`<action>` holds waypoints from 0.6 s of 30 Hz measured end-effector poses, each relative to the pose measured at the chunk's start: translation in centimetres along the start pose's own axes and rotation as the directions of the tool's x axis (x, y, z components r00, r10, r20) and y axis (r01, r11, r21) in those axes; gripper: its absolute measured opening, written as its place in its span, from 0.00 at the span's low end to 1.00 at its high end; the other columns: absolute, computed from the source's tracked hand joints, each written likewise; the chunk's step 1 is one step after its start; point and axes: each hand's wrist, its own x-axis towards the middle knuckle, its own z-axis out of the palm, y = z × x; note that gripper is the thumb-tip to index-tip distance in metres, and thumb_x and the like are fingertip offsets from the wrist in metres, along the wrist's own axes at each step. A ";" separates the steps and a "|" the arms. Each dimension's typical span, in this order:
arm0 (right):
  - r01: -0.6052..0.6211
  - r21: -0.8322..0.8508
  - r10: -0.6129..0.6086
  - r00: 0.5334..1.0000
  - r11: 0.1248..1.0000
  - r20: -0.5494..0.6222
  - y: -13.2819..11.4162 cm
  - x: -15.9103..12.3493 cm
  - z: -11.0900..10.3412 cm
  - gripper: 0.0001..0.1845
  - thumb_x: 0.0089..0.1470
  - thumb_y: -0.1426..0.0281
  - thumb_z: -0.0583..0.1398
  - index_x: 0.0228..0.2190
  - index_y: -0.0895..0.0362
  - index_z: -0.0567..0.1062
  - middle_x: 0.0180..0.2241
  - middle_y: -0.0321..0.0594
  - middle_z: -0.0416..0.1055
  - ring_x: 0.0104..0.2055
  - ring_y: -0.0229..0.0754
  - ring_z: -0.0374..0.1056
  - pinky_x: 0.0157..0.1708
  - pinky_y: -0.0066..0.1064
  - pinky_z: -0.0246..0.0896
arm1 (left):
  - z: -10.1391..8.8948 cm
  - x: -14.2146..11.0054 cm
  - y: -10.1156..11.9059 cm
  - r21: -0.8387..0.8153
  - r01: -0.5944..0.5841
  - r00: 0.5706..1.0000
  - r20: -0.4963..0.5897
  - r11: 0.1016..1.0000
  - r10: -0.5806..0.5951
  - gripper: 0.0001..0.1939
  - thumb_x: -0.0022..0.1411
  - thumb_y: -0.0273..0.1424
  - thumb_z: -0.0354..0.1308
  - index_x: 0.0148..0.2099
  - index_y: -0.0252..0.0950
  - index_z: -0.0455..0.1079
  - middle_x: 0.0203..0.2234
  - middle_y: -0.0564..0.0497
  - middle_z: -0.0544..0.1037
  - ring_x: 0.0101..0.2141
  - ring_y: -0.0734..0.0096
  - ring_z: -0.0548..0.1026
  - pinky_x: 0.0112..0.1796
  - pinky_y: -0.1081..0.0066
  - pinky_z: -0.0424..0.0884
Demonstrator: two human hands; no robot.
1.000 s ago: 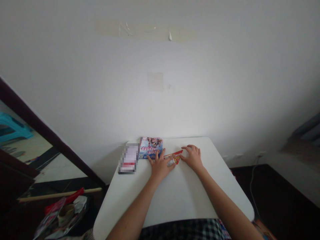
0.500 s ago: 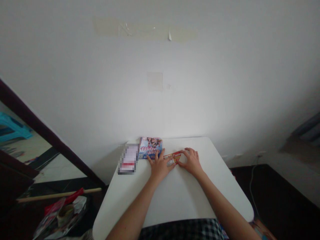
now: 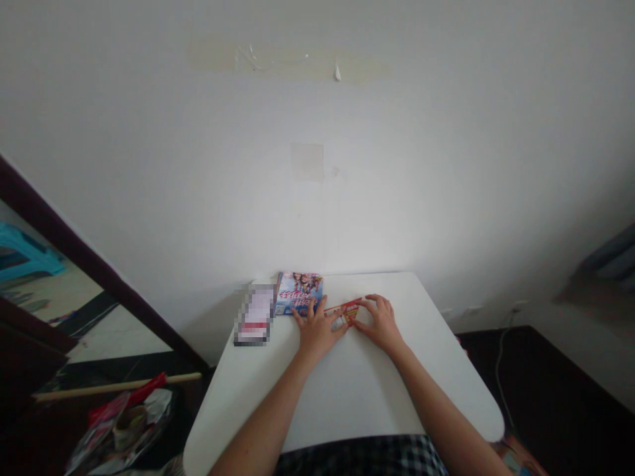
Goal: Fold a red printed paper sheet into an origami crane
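A small piece of folded red and yellow printed paper (image 3: 351, 313) lies on the white table (image 3: 347, 403) between my hands. My left hand (image 3: 317, 334) rests with its fingers spread, the thumb and index finger against the paper's left part. Its other fingertips reach the lower edge of a blue printed leaflet (image 3: 300, 291). At the paper's right end, my right hand (image 3: 383, 325) pinches it between thumb and fingertips. My left fingers cover part of the paper.
Left of the leaflet lies a pixelated phone-like object (image 3: 255, 315). A pale wall (image 3: 421, 165) stands directly behind the table. On the floor at left are a wooden stick (image 3: 183, 378) and a plastic bag (image 3: 153, 416). A cable (image 3: 500, 363) hangs at right.
Almost nothing differs. The right fingers have shifted very slightly at the paper's right end, while the left hand keeps its place.
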 end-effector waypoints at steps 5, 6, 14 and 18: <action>0.027 0.068 -0.026 1.000 0.997 -0.007 0.7 0.1 0.4 0.07 0.54 0.63 0.65 0.35 0.44 0.83 0.54 0.41 0.68 0.62 0.53 0.55 0.62 0.50 0.52 | -0.2 0.0 0.2 0.004 0.019 1.000 0.015 1.000 -0.019 0.25 0.60 0.57 0.53 0.59 0.68 0.67 0.69 0.55 0.59 0.67 0.40 0.52 0.60 0.25 0.31; 0.029 0.063 -0.030 1.000 0.998 0.005 0.8 0.1 0.5 0.06 0.53 0.63 0.65 0.34 0.44 0.84 0.54 0.40 0.68 0.62 0.53 0.54 0.62 0.50 0.51 | -0.2 0.0 0.2 0.008 0.018 1.000 0.016 1.000 -0.018 0.25 0.60 0.57 0.53 0.59 0.69 0.66 0.69 0.55 0.59 0.67 0.40 0.52 0.59 0.25 0.32; -0.088 -0.008 0.088 0.996 0.996 0.001 0.3 0.3 0.4 0.05 0.54 0.62 0.65 0.32 0.42 0.84 0.51 0.40 0.69 0.63 0.55 0.52 0.63 0.57 0.45 | 0.0 0.2 0.0 -0.015 0.006 1.000 0.022 1.000 -0.006 0.25 0.59 0.59 0.53 0.59 0.70 0.66 0.70 0.57 0.57 0.68 0.38 0.49 0.57 0.22 0.31; -0.166 -0.037 0.165 0.986 0.985 -0.021 0.0 0.8 0.1 0.05 0.55 0.61 0.65 0.33 0.41 0.84 0.51 0.41 0.69 0.63 0.57 0.52 0.63 0.64 0.40 | 0.0 0.3 0.0 -0.027 0.008 0.999 0.037 1.000 -0.007 0.25 0.59 0.58 0.54 0.59 0.70 0.66 0.70 0.57 0.55 0.68 0.37 0.47 0.57 0.22 0.31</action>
